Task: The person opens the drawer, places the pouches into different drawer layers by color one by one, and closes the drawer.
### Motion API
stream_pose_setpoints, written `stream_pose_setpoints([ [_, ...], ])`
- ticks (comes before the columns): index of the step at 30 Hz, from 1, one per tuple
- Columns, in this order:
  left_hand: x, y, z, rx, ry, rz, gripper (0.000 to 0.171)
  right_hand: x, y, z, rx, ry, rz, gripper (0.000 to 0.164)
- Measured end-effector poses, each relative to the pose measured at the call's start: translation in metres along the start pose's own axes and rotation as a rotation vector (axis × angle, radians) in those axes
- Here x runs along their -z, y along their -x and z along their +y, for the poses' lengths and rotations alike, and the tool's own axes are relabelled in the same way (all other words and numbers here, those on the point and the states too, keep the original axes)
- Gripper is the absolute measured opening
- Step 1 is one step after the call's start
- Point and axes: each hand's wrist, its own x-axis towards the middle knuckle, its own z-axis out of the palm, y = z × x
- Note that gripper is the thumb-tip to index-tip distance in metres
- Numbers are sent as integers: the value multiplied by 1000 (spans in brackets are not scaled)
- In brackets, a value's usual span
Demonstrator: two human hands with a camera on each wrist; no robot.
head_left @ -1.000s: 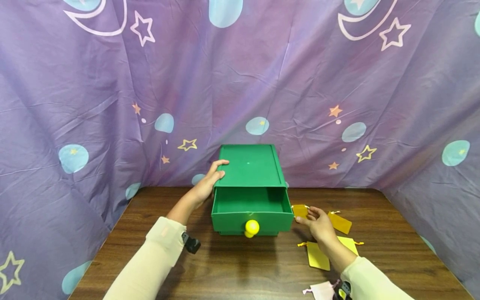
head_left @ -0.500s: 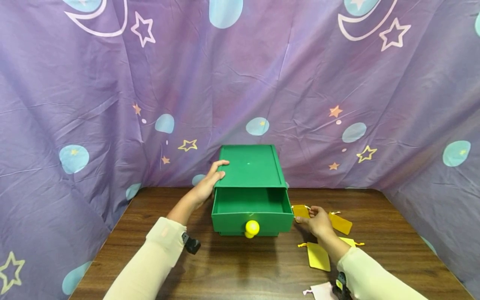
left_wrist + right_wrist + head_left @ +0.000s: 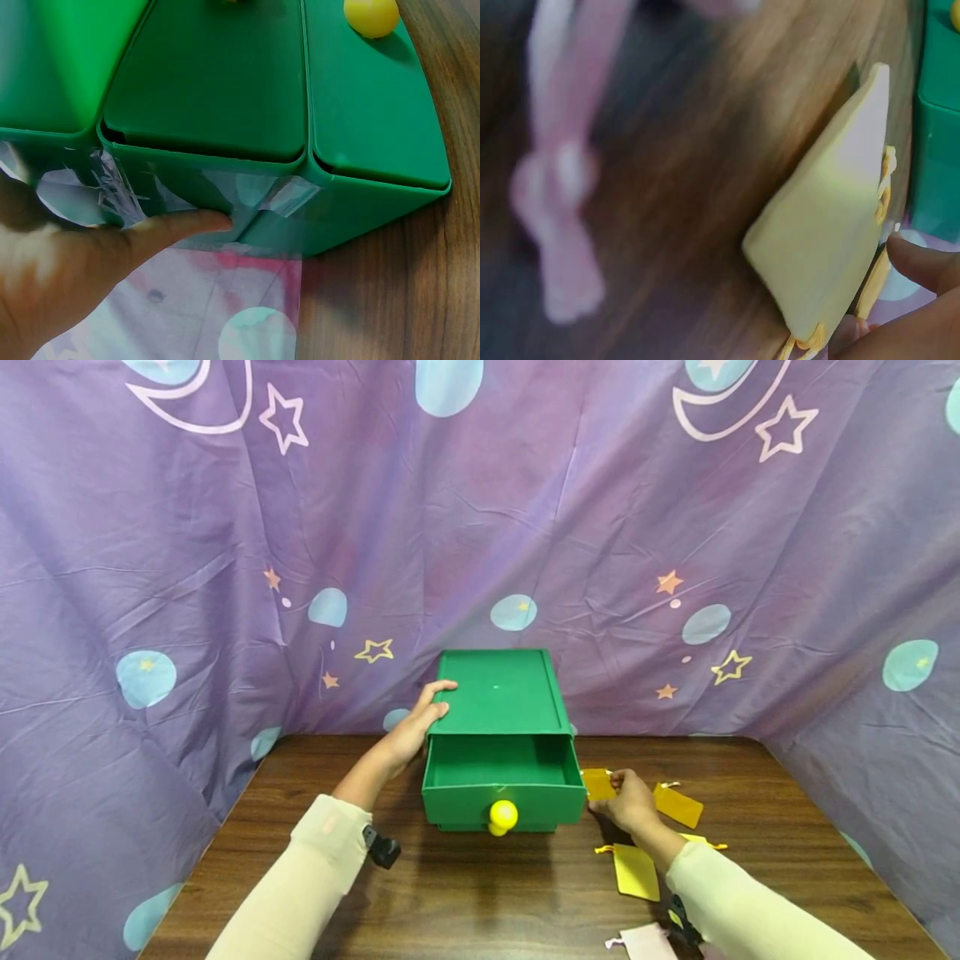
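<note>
A green drawer cabinet (image 3: 498, 693) stands on the table, its top drawer (image 3: 465, 803) pulled out and nothing visible inside. A round yellow knob (image 3: 503, 815) sits on that drawer's front. My left hand (image 3: 405, 735) rests on the cabinet's left side, fingertips over the top edge; in the left wrist view the straight thumb (image 3: 184, 223) lies along the taped side wall. Just right of the drawer, my right hand (image 3: 633, 806) pinches an orange drawstring pouch (image 3: 597, 785) between thumb and fingers. The pouch shows edge-on (image 3: 874, 285) beside the thumb in the right wrist view.
Another orange pouch (image 3: 678, 806) lies right of my right hand. A yellow pouch (image 3: 635, 872) lies nearer, and a second is mostly hidden under the right forearm. At the front is a pale pink pouch (image 3: 648, 941). A purple patterned cloth (image 3: 480, 527) hangs behind the table.
My right hand has moved slightly left and its fingers have closed on the orange pouch, which has shifted a little. The left hand and the drawer stay as they were.
</note>
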Motion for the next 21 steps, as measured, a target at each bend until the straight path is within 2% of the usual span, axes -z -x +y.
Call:
stream_pose_setpoints([
  [8,-1,0,0,5,-2,4,49,0,-2,3,59,77,21,54],
  [21,-1,0,1,-7,20,-3,50,-2,-8,5,67,128,26,50],
])
